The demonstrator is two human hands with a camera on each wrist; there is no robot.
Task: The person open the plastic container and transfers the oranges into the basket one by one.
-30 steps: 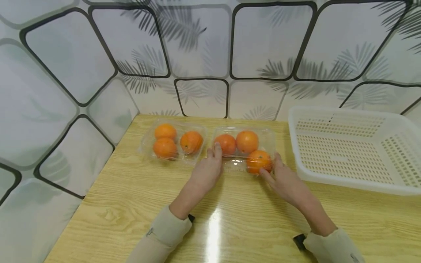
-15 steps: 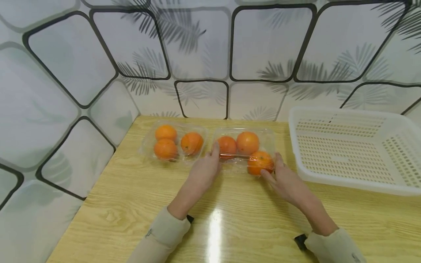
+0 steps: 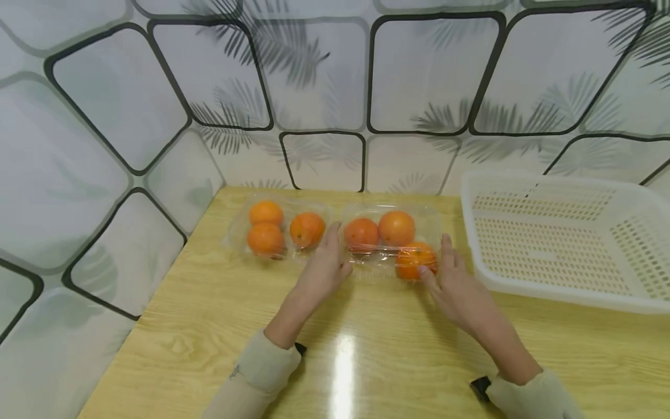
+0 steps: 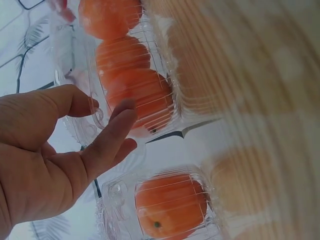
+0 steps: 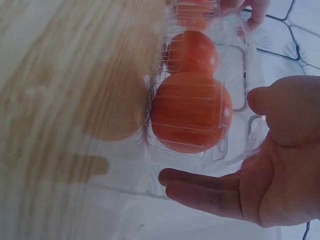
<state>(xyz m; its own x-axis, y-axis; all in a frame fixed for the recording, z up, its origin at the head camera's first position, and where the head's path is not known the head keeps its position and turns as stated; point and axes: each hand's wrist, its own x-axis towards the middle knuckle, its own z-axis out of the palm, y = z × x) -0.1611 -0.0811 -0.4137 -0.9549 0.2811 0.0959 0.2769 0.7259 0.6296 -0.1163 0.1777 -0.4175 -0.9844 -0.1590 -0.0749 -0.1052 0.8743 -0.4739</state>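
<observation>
Two clear plastic clamshell boxes of oranges lie side by side at the back of the table. The right clamshell box (image 3: 374, 269) holds three oranges (image 3: 396, 227), one nearer the front. My left hand (image 3: 320, 270) is at this box's left end, fingers extended in the gap between the boxes; in the left wrist view its thumb is by the lid's edge. My right hand (image 3: 463, 294) stands at the box's right end, thumb by the front orange (image 5: 191, 112) and fingers straight along the side. The left clamshell box (image 3: 238, 230) also holds three oranges (image 3: 265, 238).
A white slatted plastic basket (image 3: 555, 291) stands to the right on the wooden table (image 3: 209, 337). Behind the table rises a patterned wall (image 3: 324, 163), with another wall on the left.
My left hand has drawn its fingers off the right box's front left corner and shifted slightly left. The right hand's fingers have straightened a little. The box stays nearly in place.
</observation>
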